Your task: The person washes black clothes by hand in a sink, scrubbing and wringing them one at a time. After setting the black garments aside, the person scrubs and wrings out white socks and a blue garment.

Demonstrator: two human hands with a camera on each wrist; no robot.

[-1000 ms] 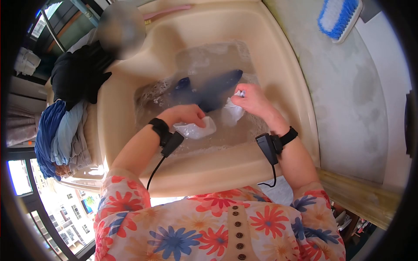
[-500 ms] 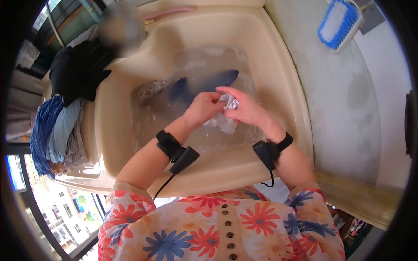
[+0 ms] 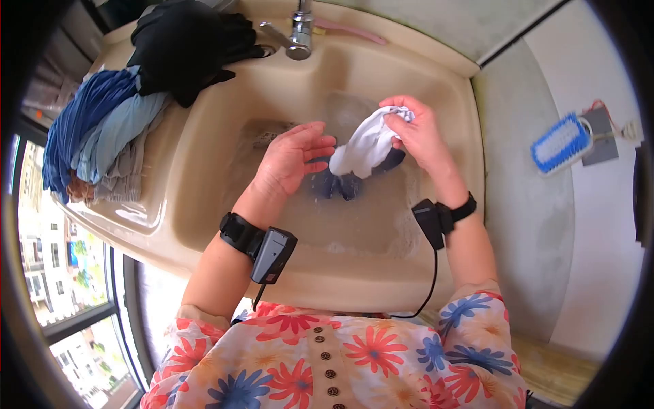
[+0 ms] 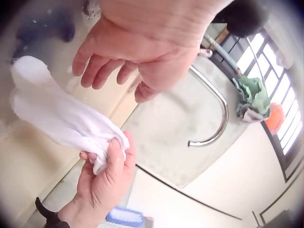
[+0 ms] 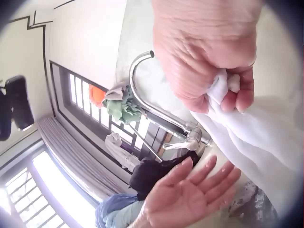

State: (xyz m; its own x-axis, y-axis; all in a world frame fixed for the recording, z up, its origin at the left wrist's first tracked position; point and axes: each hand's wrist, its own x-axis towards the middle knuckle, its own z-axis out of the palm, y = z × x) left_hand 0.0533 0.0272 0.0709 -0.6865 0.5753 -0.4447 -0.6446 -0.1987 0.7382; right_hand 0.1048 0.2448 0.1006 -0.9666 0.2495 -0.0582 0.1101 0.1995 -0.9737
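A wet white sock (image 3: 362, 146) hangs over the soapy water of the beige sink (image 3: 323, 283). My right hand (image 3: 424, 133) grips the sock by its upper end, the cloth bunched between thumb and fingers. In the left wrist view the rounded toe of the sock (image 4: 31, 71) points away from that grip. Left of the sock, my left hand (image 3: 289, 158) is raised with its palm showing, fingers spread and nothing in them. Dark blue cloth (image 3: 335, 185) lies in the water below the sock, partly submerged.
On the ledge at left lie black cloth (image 3: 180, 48) and a heap of blue garments (image 3: 88, 126). A chrome faucet (image 3: 301, 31) stands at the back, beside a pink-handled brush (image 3: 354, 31). A blue and white scrub brush (image 3: 562, 143) is at right.
Both hands were working together on bunched white cloth low over the water. Now the left hand has let go, and the right has lifted the sock, which hangs longer. The head view has shifted.
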